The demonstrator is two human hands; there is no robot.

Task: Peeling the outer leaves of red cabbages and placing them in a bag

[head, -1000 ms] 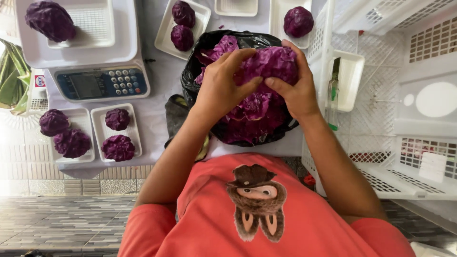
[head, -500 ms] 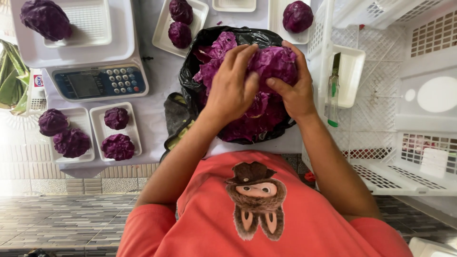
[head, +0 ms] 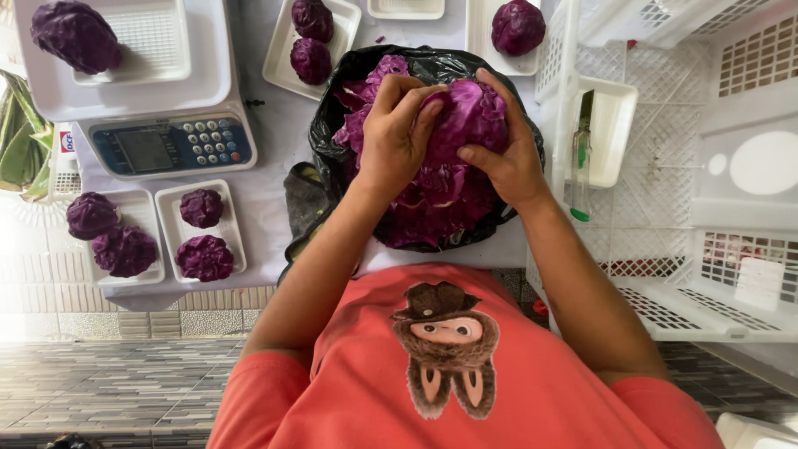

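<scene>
I hold a purple cabbage head [head: 470, 116] over a black plastic bag [head: 332, 133] full of loose purple leaves [head: 432, 208]. My left hand [head: 395, 137] grips the cabbage's left side, its fingers curled over the top. On the right side, my right hand [head: 507, 158] cups the head, thumb pointing left below it. Both hands are closed on the cabbage.
A white scale [head: 158, 91] with a keypad carries a cabbage [head: 75, 33] at top left. White foam trays [head: 204, 229] hold small cabbages at left and at the top [head: 312, 41]. White plastic crates [head: 706, 166] stand at right, with a green-handled knife [head: 580, 166] beside a tray.
Both hands have shifted slightly on the cabbage; my left fingers moved further over its top. The head stays above the bag.
</scene>
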